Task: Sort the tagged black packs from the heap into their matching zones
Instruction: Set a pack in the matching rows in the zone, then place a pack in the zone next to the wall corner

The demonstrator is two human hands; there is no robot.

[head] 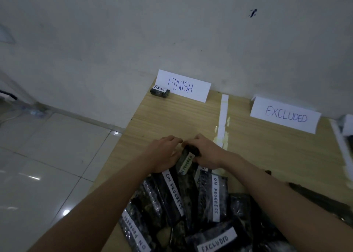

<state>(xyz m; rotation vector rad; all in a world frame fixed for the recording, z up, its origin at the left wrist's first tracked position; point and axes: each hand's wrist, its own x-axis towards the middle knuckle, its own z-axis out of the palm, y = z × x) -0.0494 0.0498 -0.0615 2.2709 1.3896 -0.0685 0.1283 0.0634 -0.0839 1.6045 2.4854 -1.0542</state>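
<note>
- Both hands meet at the far edge of the heap of black packs (191,213), which lies on the near part of the wooden worktop (172,121).
- The left hand (164,154) and the right hand (205,152) hold one pack (188,159) between them; its white tag reads "ON PROGRESS".
- The right hand's grip is closed round the far end of that pack, fingers curled over it.
- The left hand's fingers curl at the pack's left side; whether its grip truly holds the pack cannot be told.
- In the heap, other packs show tags reading "ON PROGRESS", and one near the bottom reads "EXCLUDED" (215,242).
- A folded card marked "FINISH" (183,86) stands at the far left of the worktop against the wall.
- One small pack tagged "FINISH" (159,91) lies just beside that card, at its left end.
- A strip of white tape (223,116) runs from the wall toward the hands.
- A card marked "EXCLUDED" (285,115) stands right of the strip.
</note>
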